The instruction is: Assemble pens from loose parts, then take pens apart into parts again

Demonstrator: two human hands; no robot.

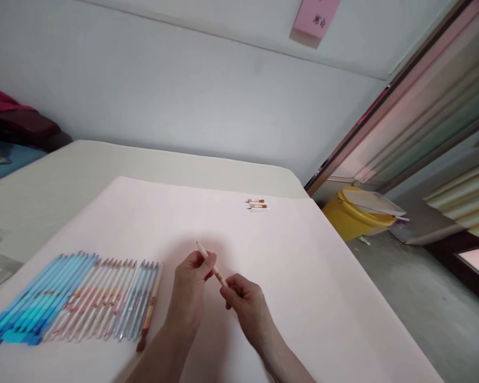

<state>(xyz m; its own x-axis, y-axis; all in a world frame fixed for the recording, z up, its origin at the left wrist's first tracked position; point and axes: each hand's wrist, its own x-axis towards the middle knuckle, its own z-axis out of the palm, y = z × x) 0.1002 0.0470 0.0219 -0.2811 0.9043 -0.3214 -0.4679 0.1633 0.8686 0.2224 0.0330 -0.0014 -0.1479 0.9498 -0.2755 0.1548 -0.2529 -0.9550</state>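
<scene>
Both hands hold one thin beige pen [211, 264] above a pale pink sheet [303, 276]. My left hand [191, 290] pinches the pen's forward half, its tip pointing up and to the left. My right hand [245, 303] is closed on the pen's rear end. A row of several pens [75, 300] lies side by side on the sheet to the left, blue ones at the far left, pink and clear ones in the middle, and one beige pen [147, 316] at the right end. Three small pen caps [257, 205] lie near the sheet's far edge.
The sheet covers a cream table [64, 175] against a white wall. A yellow bucket [353, 215] with a lid stands on the floor at the right. Red and dark cloth [16, 119] lies at the far left. A pink note [315, 18] hangs on the wall.
</scene>
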